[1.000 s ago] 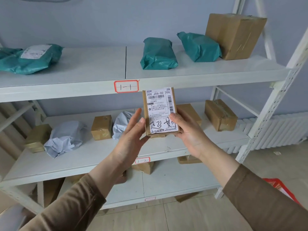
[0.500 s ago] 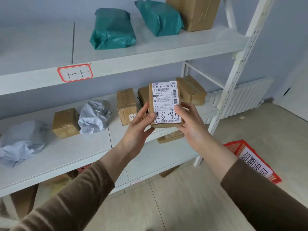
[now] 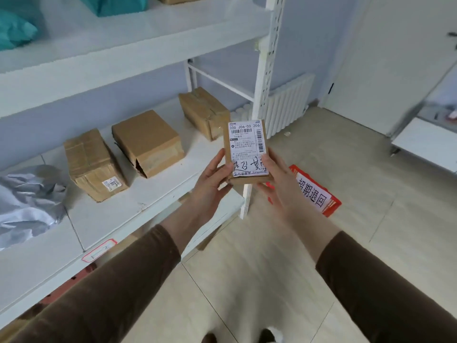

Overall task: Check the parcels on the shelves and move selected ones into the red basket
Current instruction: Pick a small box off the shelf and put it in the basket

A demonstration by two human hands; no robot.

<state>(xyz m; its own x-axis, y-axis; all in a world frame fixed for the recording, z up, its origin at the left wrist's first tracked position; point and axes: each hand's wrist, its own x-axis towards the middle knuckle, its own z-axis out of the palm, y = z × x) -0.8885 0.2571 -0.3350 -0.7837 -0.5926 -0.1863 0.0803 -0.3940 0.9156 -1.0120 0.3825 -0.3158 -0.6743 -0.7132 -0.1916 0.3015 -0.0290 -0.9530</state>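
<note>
A white metal shelving unit [image 3: 138, 48] stands against a pale blue wall, over a beige tiled floor. On its middle shelf, from the left, lie a crumpled grey mailer bag [image 3: 28, 201], then three taped cardboard boxes [image 3: 92, 164] set apart in a row; teal mailer bags [image 3: 14, 30] sit on the shelf above. In front of the shelf's right upright, the left hand [image 3: 210, 180] and the right hand [image 3: 278, 181] hold a small cardboard parcel [image 3: 246, 151] upright between them, each pinching one lower side edge with thumb in front. Its face carries a white shipping label with barcodes, the code "300 J06-00 206", and large black handwriting near the bottom. Just right of the hands, on the floor, lies the red basket [image 3: 330, 206], bearing a white sign with Chinese characters. A white radiator [image 3: 286, 105] stands behind.
</note>
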